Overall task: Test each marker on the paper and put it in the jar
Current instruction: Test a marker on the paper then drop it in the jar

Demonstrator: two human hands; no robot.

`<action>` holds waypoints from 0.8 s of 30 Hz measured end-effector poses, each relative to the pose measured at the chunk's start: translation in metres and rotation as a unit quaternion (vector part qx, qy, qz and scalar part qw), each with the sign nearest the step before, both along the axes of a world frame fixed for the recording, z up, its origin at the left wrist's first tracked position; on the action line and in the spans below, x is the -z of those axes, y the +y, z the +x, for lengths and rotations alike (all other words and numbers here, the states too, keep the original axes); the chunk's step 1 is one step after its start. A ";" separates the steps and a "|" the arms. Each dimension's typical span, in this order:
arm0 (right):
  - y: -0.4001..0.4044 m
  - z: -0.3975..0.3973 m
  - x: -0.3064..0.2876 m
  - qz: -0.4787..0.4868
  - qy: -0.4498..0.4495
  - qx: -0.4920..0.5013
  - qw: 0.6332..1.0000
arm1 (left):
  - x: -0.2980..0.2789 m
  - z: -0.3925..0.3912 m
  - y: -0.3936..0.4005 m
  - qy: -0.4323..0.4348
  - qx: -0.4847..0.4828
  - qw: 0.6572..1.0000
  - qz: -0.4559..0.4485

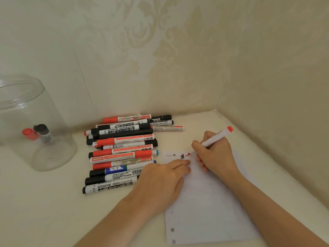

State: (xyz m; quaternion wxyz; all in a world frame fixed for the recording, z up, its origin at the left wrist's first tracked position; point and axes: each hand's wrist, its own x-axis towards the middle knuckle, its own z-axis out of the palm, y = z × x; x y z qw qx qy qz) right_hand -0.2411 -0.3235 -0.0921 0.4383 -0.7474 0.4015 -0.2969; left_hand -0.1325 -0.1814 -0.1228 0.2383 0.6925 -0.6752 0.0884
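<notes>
Right hand: the right hand (214,154) is closed in a writing grip around a red marker (216,137), tip down on the paper (210,202), its red end pointing up and away toward the wall.
Left hand: the left hand (161,180) lies flat with fingers together, pressing the paper's near-left part to the desk (44,202); it grips nothing.
Mark: a fresh red scribble (187,154) sits right at the tip, beside black test marks (182,156) and a small handwritten number.
Pile: the untested markers (122,150) lie stacked in a loose row just left of the paper, red, black and blue caps mixed; the left wrist touches or overlaps the nearest ones.
Jar: the clear jar (35,122) stands well apart at the left edge, open at the top, with a red-capped marker (29,134) and a black-capped marker (43,132) leaning inside.
Cap: I cannot tell where this marker's cap is; the red end may be the cap posted on the back.
Risk, smear: the right hand's heel rests near wet ink, so dragging it could smudge the marks.
Risk, pile: lifting the left hand carelessly could roll the nearest markers off the stack.
Risk, paper: releasing the sheet mid-stroke would let it slide.
Risk, jar: the jar is a long reach, and an uncapped marker dropped in would likely dry out or stain the others.
</notes>
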 end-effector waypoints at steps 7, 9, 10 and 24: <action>0.004 0.001 0.000 -0.011 0.015 -0.025 1.000 | -0.001 0.000 0.001 -0.007 0.002 1.000 0.001; 0.002 0.000 0.000 -0.014 0.016 -0.013 1.000 | -0.001 0.000 0.000 -0.009 0.003 1.000 0.000; 0.002 0.000 0.001 -0.013 0.014 -0.009 1.000 | -0.001 0.000 0.000 -0.010 0.005 1.000 -0.001; 0.003 0.001 -0.001 0.000 0.004 -0.005 1.000 | -0.001 0.000 0.000 -0.014 0.006 1.000 -0.010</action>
